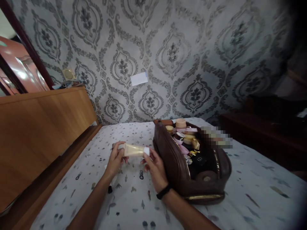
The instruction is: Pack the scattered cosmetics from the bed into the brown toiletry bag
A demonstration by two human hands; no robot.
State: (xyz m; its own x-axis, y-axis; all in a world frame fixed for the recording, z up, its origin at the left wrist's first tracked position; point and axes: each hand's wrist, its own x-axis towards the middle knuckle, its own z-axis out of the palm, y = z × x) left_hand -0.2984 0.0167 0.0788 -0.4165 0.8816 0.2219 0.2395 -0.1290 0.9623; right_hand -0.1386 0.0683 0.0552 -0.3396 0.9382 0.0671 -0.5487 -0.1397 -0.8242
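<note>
A pale yellow tube with a white cap is held level above the bed between both hands. My left hand pinches its flat end between thumb and fingers. My right hand, with a black band on the wrist, grips the tube at the white cap. Just right of that hand stands a brown leather bag, its zipped top open. Inside lie several cosmetics, among them a peach-coloured round jar, a dark-lidded jar and a gold item. Part of a small dark-ended object shows beside my left forearm.
The bag rests on a white patterned bed sheet. A wooden board borders the bed on the left. Behind is a patterned wall with a white card. Dark furniture stands at the right.
</note>
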